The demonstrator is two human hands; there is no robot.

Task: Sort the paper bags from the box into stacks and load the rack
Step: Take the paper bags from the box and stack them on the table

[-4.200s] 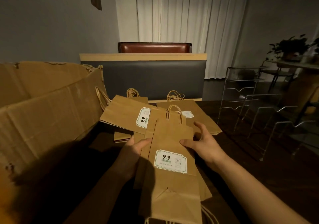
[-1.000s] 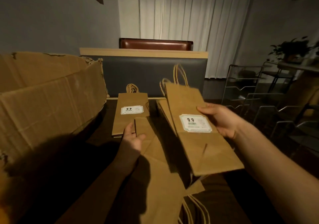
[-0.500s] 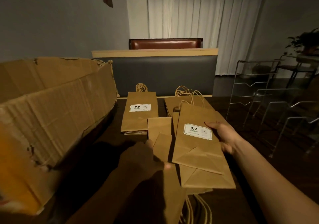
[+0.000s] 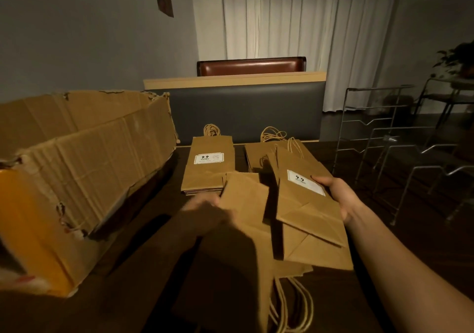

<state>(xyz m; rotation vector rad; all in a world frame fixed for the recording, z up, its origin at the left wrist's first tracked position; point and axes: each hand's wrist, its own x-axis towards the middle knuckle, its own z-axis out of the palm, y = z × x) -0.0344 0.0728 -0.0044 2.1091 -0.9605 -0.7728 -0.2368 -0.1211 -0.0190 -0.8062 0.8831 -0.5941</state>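
Note:
My right hand [image 4: 339, 196] grips a flat brown paper bag [image 4: 305, 199] with a white 9.9 label, held tilted above the table with its handles pointing away. My left hand [image 4: 205, 210] holds the edge of another flat bag [image 4: 246, 204] lying label-down, handles trailing toward me. More loose bags lie under both. A neat stack of labelled bags [image 4: 207, 168] sits at the table's far middle, a second stack [image 4: 259, 155] to its right, partly hidden. The torn cardboard box [image 4: 77, 168] stands at left. The wire rack [image 4: 400, 148] stands at right.
The dark wooden table [image 4: 133, 268] carries everything. Behind it is a grey bench back [image 4: 246, 112] with a wooden top, a brown chair and white curtains. A plant on a small stand sits at far right behind the rack.
My right hand has lifted its labelled bag slightly and swung it rightward. My left hand has shifted onto the edge of the label-down bag and raised it. The view has tilted a little.

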